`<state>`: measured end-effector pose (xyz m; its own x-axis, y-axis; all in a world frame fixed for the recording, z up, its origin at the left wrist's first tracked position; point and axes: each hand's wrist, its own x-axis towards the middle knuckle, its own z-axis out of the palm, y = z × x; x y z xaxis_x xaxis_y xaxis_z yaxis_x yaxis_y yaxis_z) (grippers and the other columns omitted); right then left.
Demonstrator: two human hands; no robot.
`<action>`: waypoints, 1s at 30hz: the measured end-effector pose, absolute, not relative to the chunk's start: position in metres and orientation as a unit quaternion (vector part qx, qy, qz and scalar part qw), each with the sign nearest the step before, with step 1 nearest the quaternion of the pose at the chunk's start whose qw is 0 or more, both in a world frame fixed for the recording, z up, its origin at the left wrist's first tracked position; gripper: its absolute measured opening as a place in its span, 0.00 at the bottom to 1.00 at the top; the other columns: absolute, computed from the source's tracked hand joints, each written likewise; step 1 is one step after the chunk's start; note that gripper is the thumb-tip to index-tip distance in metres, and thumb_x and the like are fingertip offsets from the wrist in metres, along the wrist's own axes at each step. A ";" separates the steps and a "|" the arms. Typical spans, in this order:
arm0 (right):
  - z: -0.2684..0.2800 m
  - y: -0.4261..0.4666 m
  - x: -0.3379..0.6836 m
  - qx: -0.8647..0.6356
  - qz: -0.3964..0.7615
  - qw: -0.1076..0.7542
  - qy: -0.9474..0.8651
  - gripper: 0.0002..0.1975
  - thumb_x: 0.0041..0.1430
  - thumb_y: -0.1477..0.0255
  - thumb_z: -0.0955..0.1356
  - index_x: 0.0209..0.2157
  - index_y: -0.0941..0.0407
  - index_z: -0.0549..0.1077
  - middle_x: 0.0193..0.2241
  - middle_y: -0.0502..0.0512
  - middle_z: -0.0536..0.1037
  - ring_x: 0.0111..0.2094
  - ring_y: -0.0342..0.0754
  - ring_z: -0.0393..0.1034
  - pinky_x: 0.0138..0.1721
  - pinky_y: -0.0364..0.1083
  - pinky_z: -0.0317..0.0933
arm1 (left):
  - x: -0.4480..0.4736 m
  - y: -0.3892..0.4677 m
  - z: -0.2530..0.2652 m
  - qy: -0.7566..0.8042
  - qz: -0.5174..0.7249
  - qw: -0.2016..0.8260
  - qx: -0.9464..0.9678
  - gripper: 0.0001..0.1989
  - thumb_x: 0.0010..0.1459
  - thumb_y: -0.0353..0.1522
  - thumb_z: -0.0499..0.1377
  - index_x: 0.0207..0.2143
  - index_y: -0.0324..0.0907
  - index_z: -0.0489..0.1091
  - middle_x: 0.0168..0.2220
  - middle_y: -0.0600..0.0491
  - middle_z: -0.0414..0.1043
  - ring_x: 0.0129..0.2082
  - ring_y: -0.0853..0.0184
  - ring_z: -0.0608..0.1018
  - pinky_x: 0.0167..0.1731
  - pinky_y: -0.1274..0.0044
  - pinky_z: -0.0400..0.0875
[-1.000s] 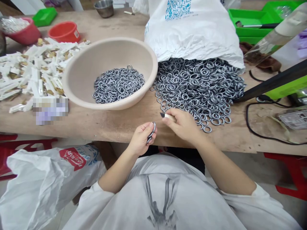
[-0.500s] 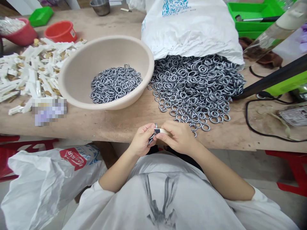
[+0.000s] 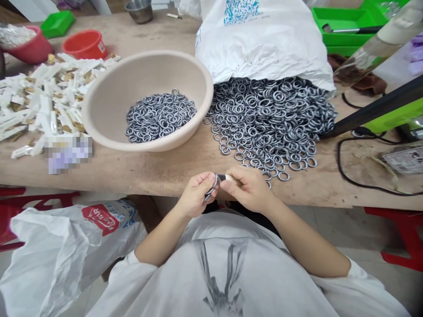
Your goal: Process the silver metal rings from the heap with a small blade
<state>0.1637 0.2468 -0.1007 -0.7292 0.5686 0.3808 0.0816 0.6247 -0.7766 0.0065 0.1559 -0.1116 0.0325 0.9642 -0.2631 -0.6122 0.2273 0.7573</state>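
Observation:
In front of my body, at the table's front edge, my left hand is closed around a grey metal ring. More than one ring may be in those fingers; the grip hides part of them. My right hand pinches a small tool with a pale handle and a dark flat end, whose kind I cannot make out. That dark end points left and lies close behind the ring. Beyond my right hand spreads a heap of similar rings. A beige basin farther left holds many more rings.
The heap spills from a white sack. Wrapped white pieces cover the table's left, near a red bowl. Green trays, a clear tube and a black cable lie right. A plastic bag stands below left.
My right hand has drawn the tool slightly right, away from my left fingers. The ring in my left hand now shows more fully.

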 end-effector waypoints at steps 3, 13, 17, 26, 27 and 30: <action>-0.094 0.238 0.164 -0.176 0.353 0.290 -0.872 0.30 0.79 0.51 0.59 0.27 0.56 0.62 0.24 0.46 0.62 0.25 0.45 0.56 0.26 0.46 0.43 | 0.006 0.156 -0.115 0.378 0.582 0.686 0.218 0.25 0.54 0.46 0.67 0.27 0.37 0.59 0.18 0.58 0.55 0.14 0.80 0.54 0.12 0.87 0.46; -0.092 0.233 0.164 -0.175 0.338 0.274 -0.883 0.28 0.79 0.53 0.60 0.26 0.56 0.61 0.25 0.46 0.62 0.25 0.45 0.57 0.26 0.47 0.42 | 0.010 0.156 -0.113 0.381 0.581 0.682 0.229 0.25 0.56 0.46 0.66 0.26 0.37 0.58 0.17 0.60 0.51 0.14 0.80 0.52 0.13 0.87 0.47; -0.103 0.246 0.165 -0.186 0.370 0.291 -0.862 0.28 0.79 0.55 0.61 0.25 0.56 0.61 0.23 0.46 0.61 0.23 0.45 0.56 0.26 0.47 0.43 | 0.011 0.152 -0.113 0.389 0.570 0.682 0.242 0.24 0.56 0.46 0.66 0.27 0.36 0.61 0.19 0.58 0.56 0.15 0.80 0.55 0.14 0.87 0.48; -0.108 0.237 0.154 -0.172 0.575 0.317 -0.735 0.20 0.71 0.52 0.70 0.44 0.55 0.71 0.35 0.50 0.71 0.33 0.50 0.66 0.33 0.45 0.57 | 0.014 0.151 -0.119 0.396 0.580 0.666 0.251 0.26 0.52 0.48 0.69 0.29 0.36 0.63 0.19 0.58 0.56 0.16 0.80 0.54 0.14 0.86 0.46; -0.108 0.237 0.152 -0.173 0.587 0.309 -0.728 0.19 0.72 0.53 0.70 0.41 0.56 0.71 0.32 0.49 0.71 0.31 0.50 0.66 0.32 0.45 0.56 | 0.014 0.151 -0.120 0.397 0.580 0.665 0.253 0.26 0.51 0.48 0.69 0.30 0.36 0.64 0.19 0.58 0.56 0.16 0.80 0.54 0.14 0.86 0.46; -0.110 0.255 0.143 -0.218 0.507 0.317 -0.772 0.21 0.74 0.60 0.66 0.28 0.56 0.66 0.23 0.47 0.65 0.25 0.49 0.61 0.27 0.44 0.51 | 0.011 0.149 -0.122 0.414 0.566 0.666 0.256 0.24 0.55 0.47 0.67 0.30 0.34 0.66 0.21 0.55 0.59 0.17 0.80 0.56 0.15 0.86 0.46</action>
<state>0.1430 0.2548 -0.1100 -0.7045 0.6574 0.2676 0.0153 0.3909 -0.9203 0.0110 0.1492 -0.1222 0.0174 0.9649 -0.2620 -0.5420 0.2293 0.8085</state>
